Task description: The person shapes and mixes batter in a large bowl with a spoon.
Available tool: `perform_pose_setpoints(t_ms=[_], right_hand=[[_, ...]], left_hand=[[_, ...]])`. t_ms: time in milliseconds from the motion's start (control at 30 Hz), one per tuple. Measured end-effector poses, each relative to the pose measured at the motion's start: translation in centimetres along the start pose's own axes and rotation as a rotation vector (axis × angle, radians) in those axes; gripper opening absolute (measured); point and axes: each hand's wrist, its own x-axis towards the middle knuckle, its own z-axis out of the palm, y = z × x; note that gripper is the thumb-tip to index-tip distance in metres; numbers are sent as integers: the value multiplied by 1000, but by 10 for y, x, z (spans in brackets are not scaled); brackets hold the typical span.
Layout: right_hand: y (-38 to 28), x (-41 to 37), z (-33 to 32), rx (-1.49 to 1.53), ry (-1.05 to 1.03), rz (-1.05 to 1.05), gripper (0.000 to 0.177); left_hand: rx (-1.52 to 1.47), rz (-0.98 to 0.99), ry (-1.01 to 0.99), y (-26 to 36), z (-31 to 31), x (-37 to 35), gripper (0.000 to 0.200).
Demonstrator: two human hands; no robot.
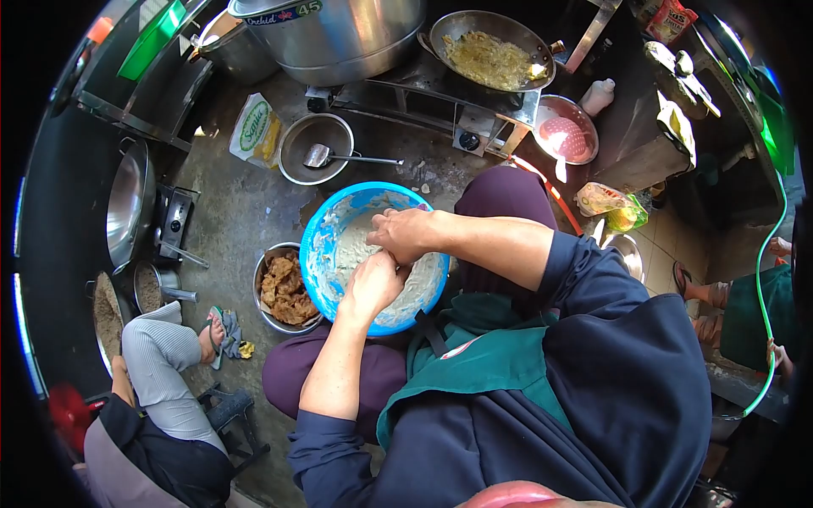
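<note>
Both hands meet over a blue basin point(315, 258) of pale, thick batter point(351, 245). My left hand point(373, 286) is closed, its fingertips tucked under and against the other hand. Beside it, on the far side of the basin, my right hand point(405, 235) is closed too, with curled fingers. Whatever lies between the fingers is hidden. Batter is smeared on the basin's inner wall. Close by on the left, a metal bowl point(261, 315) holds brown fried pieces point(286, 288).
A strainer bowl point(288, 157) with a spatula point(364, 159) stands ahead. Beyond are a stove point(470, 135), a pan of frying food point(491, 61) and a large steel pot point(339, 46). One person sits at lower left point(169, 364); another is at right point(745, 317).
</note>
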Motion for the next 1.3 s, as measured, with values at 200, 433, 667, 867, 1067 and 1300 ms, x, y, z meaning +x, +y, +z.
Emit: perform_pose_setpoints(t_ms=[200,433,667,867,1067,1300], right_hand=[[0,0,-1,-10,-5,-2,47],[1,-1,0,-5,-5,0,48],[1,0,1,5,-5,-2,50],[1,1,1,18,-7,18,50],[1,2,2,3,-14,14,50],[0,0,-1,5,-24,17,51]], left_hand=[[-27,5,7,1,-1,-1,26],[-22,6,-4,1,-1,-1,26],[-11,5,-9,2,-2,-1,26],[-21,2,-4,2,-2,-1,25],[-15,-2,-9,2,-2,-2,25],[-14,2,-10,4,-3,-2,26]])
